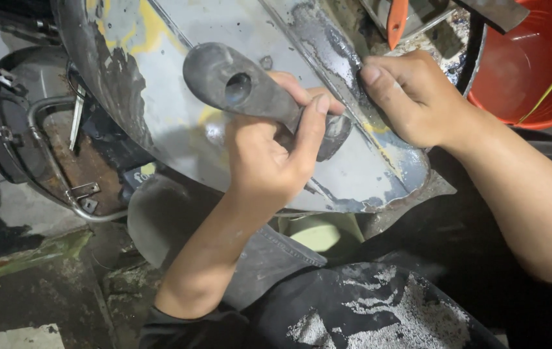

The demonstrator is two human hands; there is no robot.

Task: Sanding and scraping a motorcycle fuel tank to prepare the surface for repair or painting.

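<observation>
Left hand (pixel 266 155) fingers clenched round a grey sanding block (pixel 250 90); right hand (pixel 405 97) fingers pressed, steadying the stiff, probably slippery curved panel (pixel 159 84) at its ridge.

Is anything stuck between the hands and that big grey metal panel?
Partly. The left hand grips a grey sanding block, and that block lies between it and the curved metal panel. Nothing visible blocks the right hand: its fingertips press straight on the panel's raised ridge.
</observation>
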